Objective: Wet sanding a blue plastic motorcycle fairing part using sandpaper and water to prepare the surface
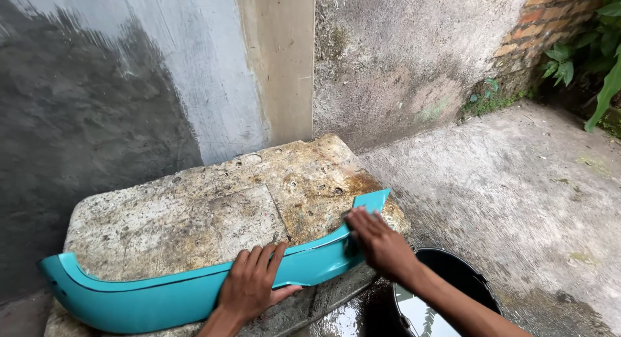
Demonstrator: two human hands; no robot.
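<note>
A long curved teal plastic panel (162, 292) lies along the front edge of a stained concrete slab (213, 207). My left hand (252, 285) rests flat on the panel's middle, fingers spread, pressing it down. My right hand (378, 243) lies on the panel's right end, near its upturned tip (375, 200). The fingers are bent against the surface. Whether something lies under that palm is hidden.
A black bucket (472, 282) holding water stands on the wet ground under my right forearm. A damp grey wall (116, 85) rises behind the slab. Rough concrete floor (517, 175) stretches to the right, with a brick wall and green leaves (605, 72) in the far corner.
</note>
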